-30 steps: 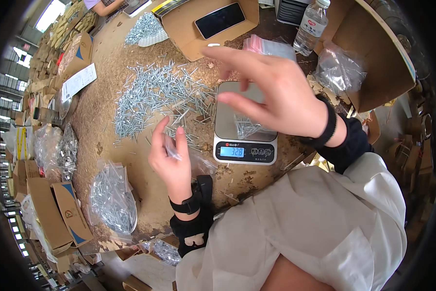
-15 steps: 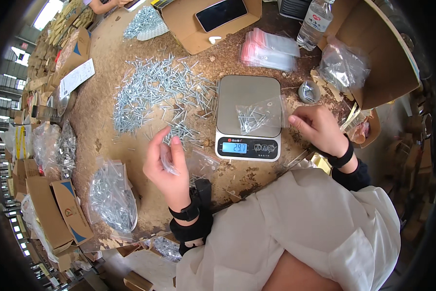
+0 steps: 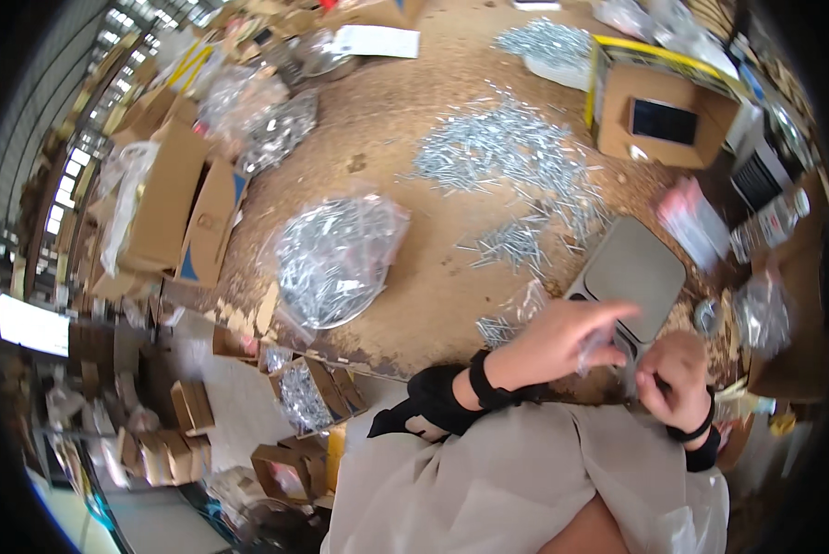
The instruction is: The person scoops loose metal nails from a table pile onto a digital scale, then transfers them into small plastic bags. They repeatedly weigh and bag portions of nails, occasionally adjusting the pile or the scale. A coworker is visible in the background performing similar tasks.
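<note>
Beside the scale (image 3: 634,270), both hands (image 3: 618,355) together on a small clear bag (image 3: 597,343), orientation unclear.

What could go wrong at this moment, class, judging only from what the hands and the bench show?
1. The small clear bag, pinched between left hand and right hand off the scale, might spill.
2. Loose screws litter the table; some could roll off.
</note>
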### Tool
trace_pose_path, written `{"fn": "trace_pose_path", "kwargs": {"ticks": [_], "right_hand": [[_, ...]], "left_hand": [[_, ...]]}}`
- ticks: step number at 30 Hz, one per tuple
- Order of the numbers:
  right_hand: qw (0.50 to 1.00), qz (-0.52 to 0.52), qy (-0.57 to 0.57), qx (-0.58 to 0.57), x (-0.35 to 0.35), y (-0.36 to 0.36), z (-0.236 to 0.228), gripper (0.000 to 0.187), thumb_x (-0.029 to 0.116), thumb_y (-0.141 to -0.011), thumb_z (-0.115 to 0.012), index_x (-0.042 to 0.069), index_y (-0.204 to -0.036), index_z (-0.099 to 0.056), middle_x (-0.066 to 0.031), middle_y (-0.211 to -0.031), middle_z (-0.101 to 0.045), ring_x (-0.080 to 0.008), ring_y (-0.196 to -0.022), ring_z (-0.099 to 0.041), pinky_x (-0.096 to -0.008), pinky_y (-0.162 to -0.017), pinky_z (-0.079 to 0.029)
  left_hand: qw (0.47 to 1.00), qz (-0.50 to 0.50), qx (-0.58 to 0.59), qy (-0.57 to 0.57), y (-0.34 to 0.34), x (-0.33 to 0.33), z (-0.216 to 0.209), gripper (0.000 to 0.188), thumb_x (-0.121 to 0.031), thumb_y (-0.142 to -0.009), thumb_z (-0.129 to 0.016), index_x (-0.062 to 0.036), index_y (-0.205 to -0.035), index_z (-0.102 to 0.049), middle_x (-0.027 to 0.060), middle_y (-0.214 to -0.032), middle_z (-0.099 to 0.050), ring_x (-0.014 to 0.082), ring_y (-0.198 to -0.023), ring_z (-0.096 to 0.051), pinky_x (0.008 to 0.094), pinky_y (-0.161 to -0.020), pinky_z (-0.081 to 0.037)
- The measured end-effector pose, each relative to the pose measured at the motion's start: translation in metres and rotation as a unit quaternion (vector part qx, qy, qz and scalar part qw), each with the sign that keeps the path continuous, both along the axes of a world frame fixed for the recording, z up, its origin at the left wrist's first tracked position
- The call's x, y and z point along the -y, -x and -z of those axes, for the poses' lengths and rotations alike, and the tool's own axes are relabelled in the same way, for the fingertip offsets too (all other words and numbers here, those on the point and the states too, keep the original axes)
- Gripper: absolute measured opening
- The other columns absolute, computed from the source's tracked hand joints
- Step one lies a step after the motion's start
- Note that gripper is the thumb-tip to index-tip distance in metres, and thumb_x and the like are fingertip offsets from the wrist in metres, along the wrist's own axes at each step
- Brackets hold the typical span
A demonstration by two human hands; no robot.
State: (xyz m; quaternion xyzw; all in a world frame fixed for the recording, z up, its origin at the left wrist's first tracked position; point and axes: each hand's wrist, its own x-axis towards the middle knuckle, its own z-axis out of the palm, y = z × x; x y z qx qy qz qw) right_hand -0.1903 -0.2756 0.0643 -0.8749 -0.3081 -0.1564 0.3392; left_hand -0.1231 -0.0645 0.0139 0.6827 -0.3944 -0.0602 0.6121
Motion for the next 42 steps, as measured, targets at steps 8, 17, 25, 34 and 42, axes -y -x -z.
{"fn": "trace_pose_path", "kwargs": {"ticks": [8, 17, 25, 34, 42], "right_hand": [[0.998, -0.043, -0.049, -0.023, -0.005, 0.002, 0.007, 0.014, 0.012, -0.079, -0.070, 0.008, -0.074, -0.057, -0.0044, -0.064, -0.057, -0.0262, -0.055, -0.055, -0.0382, -0.056, -0.040], [1.000, 0.016, -0.016, -0.015, -0.012, 0.002, 0.013, 0.011, 0.013, -0.077, -0.071, 0.007, -0.077, -0.062, -0.0089, -0.073, -0.060, -0.0303, -0.067, -0.058, -0.0401, -0.064, -0.044], [0.996, -0.039, -0.034, -0.078, -0.034, -0.008, 0.020, 0.012, 0.003, -0.075, -0.071, 0.003, -0.084, -0.063, -0.0113, -0.080, -0.065, -0.0335, -0.073, -0.063, -0.0415, -0.065, -0.048], [0.993, -0.051, -0.062, -0.087, -0.042, -0.011, 0.034, 0.013, 0.003, -0.075, -0.074, 0.004, -0.083, -0.064, -0.0098, -0.076, -0.064, -0.0298, -0.066, -0.062, -0.0386, -0.061, -0.047], [0.985, -0.071, -0.109, -0.110, -0.045, -0.016, 0.043, 0.014, 0.000, -0.072, -0.074, 0.005, -0.080, -0.063, -0.0084, -0.072, -0.061, -0.0257, -0.061, -0.059, -0.0358, -0.054, -0.044]], "left_hand": [[0.998, 0.020, 0.064, -0.001, 0.015, -0.029, 0.004, 0.014, -0.013, -0.087, -0.074, -0.0082, -0.089, -0.062, 0.0055, -0.077, -0.062, 0.0268, -0.068, -0.061, 0.0366, -0.059, -0.045], [0.997, -0.058, -0.026, 0.050, 0.024, -0.028, 0.015, 0.013, -0.013, -0.092, -0.069, -0.0065, -0.095, -0.058, 0.0074, -0.086, -0.063, 0.0281, -0.071, -0.062, 0.0363, -0.062, -0.046], [0.995, -0.053, 0.078, -0.019, 0.034, -0.029, 0.014, 0.014, -0.010, -0.090, -0.069, -0.0076, -0.096, -0.056, 0.0091, -0.085, -0.061, 0.0323, -0.073, -0.062, 0.0402, -0.061, -0.047], [0.990, -0.094, 0.072, -0.071, 0.046, -0.043, 0.018, 0.016, -0.007, -0.089, -0.068, -0.0071, -0.095, -0.054, 0.0100, -0.083, -0.058, 0.0324, -0.073, -0.060, 0.0409, -0.061, -0.046], [0.991, -0.078, 0.082, -0.076, 0.046, -0.043, 0.018, 0.016, -0.003, -0.088, -0.065, -0.0072, -0.098, -0.053, 0.0102, -0.083, -0.056, 0.0329, -0.072, -0.059, 0.0420, -0.060, -0.045]]}}
